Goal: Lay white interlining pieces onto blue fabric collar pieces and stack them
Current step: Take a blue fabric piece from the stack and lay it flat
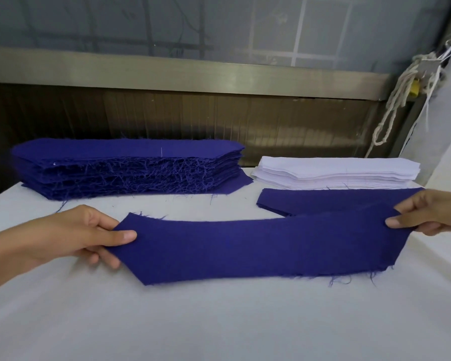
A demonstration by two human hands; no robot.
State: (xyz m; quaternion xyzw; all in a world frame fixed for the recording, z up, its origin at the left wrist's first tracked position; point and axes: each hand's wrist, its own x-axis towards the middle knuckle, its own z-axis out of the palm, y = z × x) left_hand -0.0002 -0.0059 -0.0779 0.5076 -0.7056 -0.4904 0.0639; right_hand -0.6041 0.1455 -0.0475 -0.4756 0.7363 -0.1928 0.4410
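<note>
A long blue fabric collar piece (255,250) is pinched at its ends by left hand (71,234) and right hand (427,212), above the white counter (219,321). Behind it sit a frayed blue stack (128,169), a white interlining stack (333,171) and another blue piece (323,200).

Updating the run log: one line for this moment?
left hand: pinches blue collar piece end | right hand: pinches other end | white interlining stack: untouched

Table (219,321): tall stack of collar pieces (128,168) at back left; lower interlining stack (336,171) at back right, just beside it. Flat collar piece (323,201) lies directly in front of the interlining stack. Nearest, a single collar piece (258,246) spans the centre. The left hand (71,235) pinches its left end and the right hand (432,212) its right end. Cords (401,100) hang behind, far right.
</note>
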